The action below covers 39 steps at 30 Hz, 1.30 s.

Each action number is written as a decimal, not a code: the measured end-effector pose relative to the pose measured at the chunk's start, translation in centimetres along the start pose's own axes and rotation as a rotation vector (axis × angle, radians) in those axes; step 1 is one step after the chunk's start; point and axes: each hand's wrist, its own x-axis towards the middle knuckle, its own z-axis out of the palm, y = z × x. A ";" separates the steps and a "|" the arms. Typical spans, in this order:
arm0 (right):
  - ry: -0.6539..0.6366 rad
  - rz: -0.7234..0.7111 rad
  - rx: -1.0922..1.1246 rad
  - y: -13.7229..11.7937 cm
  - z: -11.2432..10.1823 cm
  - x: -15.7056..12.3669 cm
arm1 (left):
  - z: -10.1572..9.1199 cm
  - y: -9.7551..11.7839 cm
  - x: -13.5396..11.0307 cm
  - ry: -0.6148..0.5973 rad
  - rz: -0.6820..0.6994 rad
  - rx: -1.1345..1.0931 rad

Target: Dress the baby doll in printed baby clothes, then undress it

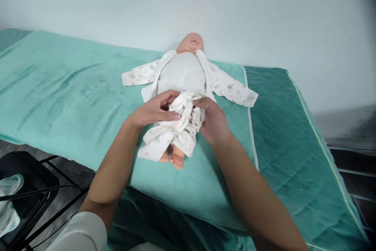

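Note:
A baby doll [181, 71] lies on its back, head toward the wall, with a white printed jacket [232, 86] open over its chest and the sleeves spread out. White printed baby pants [185, 120] are bunched over its hips and legs, and its bare feet [176, 158] show below. My left hand [157, 109] grips the bunched cloth from the left, thumb on top. On the right side, my right hand [214, 121] has its fingers tucked into the same cloth near the waist. Some fingertips are hidden by folds.
A light green towel [73, 82] covers the bed under the doll. Darker quilted green cover [282, 133] shows on the right. A white wall [264, 16] stands behind. At lower left is a black chair [29, 168] with a packaged item [10, 200] on it.

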 end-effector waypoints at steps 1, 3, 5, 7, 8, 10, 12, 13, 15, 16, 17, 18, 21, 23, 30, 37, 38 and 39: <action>0.023 -0.008 0.044 0.2 0.0 0.2 | -0.1 -0.1 -0.1 -0.026 -0.030 -0.006; 0.046 -0.034 0.098 0.4 0.1 0.3 | -0.1 -0.4 -0.1 -0.007 -0.075 -0.021; 0.039 -0.071 0.092 0.5 0.2 0.1 | 0.2 -1.0 0.0 0.080 -0.078 -0.064; 0.019 -0.104 0.046 0.4 0.4 -0.2 | 0.5 -1.7 0.2 0.194 -0.028 -0.139; 0.005 -0.115 0.008 0.4 0.5 -0.3 | 0.7 -2.0 0.4 0.249 0.005 -0.180; -0.017 -0.133 -0.089 0.2 0.6 -0.4 | 1.1 -2.4 0.7 0.328 0.054 -0.245; -0.024 -0.148 -0.174 0.2 0.5 -0.4 | 1.4 -2.4 0.9 0.369 0.072 -0.274; -0.021 -0.155 -0.204 0.2 0.5 -0.3 | 1.6 -2.4 1.0 0.380 0.073 -0.275; -0.007 -0.161 -0.225 0.2 0.4 -0.1 | 1.8 -2.2 1.0 0.393 0.065 -0.252; 0.000 -0.161 -0.216 0.3 0.3 0.0 | 1.8 -2.1 0.9 0.394 0.059 -0.228; 0.006 -0.157 -0.198 0.4 0.3 0.1 | 1.7 -2.0 0.8 0.386 0.052 -0.197; 0.012 -0.150 -0.172 0.4 0.2 0.2 | 1.6 -1.9 0.7 0.363 0.048 -0.159; 0.026 -0.103 -0.060 0.3 0.0 0.5 | 0.9 -1.4 0.3 0.185 0.009 -0.013; 0.036 -0.065 0.012 0.2 -0.1 0.6 | 0.7 -1.1 -0.1 0.061 -0.049 0.073; 0.041 -0.148 -0.113 0.6 0.3 0.4 | 2.0 -2.0 -0.2 0.290 0.023 -0.053; -0.096 -0.251 -0.387 -0.5 0.6 -0.8 | 1.7 -3.2 0.6 0.459 0.138 -0.209; -0.149 -0.257 -0.402 -0.7 0.5 -0.9 | 1.6 -3.2 0.6 0.462 0.142 -0.214; -0.203 -0.256 -0.417 -0.9 0.4 -0.9 | 1.6 -3.1 0.5 0.466 0.144 -0.214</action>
